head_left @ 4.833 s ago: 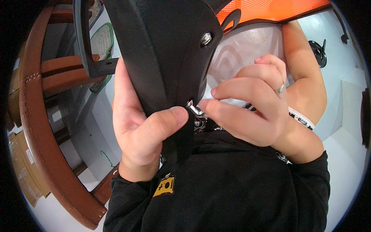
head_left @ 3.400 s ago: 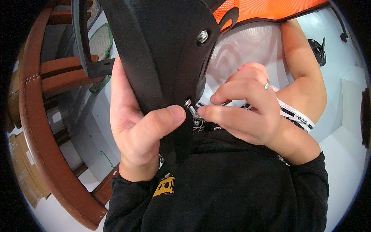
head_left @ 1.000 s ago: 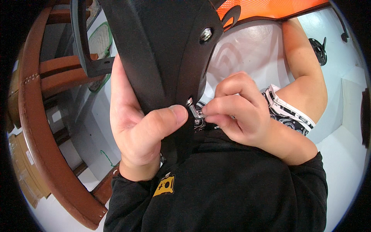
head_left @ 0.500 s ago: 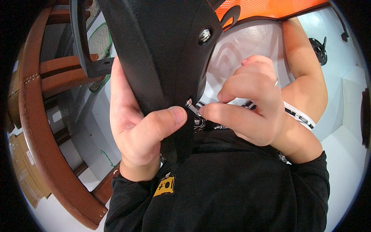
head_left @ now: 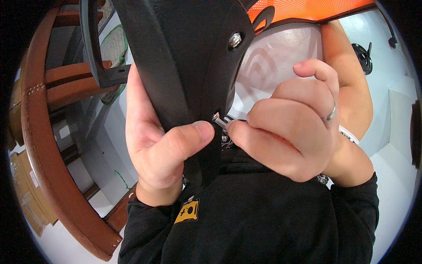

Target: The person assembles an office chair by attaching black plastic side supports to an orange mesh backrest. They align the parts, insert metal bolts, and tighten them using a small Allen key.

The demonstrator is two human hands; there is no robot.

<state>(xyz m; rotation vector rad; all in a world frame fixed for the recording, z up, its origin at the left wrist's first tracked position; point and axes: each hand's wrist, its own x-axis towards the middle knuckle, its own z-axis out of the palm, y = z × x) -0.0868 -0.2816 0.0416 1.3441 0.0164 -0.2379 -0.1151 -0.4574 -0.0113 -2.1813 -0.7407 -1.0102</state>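
Observation:
My left hand [head_left: 160, 145] is wrapped round a tapering black plastic chair back support [head_left: 176, 57]. Its thumb presses on the front face, just left of a bolt hole. Pinched between my right thumb and curled index finger is a thin silver hex key [head_left: 222, 122], whose bent end sits at that hole; the fingers partly hide it. My right hand [head_left: 290, 127] has its little finger raised and wears a ring. Higher on the support, a silver bolt [head_left: 235, 40] sits in its recess. Orange mesh [head_left: 307, 11] shows behind the support's top.
A black armrest bracket [head_left: 112, 77] juts out left of the support. Further left stands a brown leather-covered frame [head_left: 52, 163], with cardboard boxes [head_left: 33, 193] beyond it. A black object [head_left: 362, 57] lies on the pale floor at the right, past my bare leg [head_left: 347, 75].
My right hand has turned and shifted slightly right and down, its little finger lifting away, still pinching the hex key. The left hand and the support are almost unmoved.

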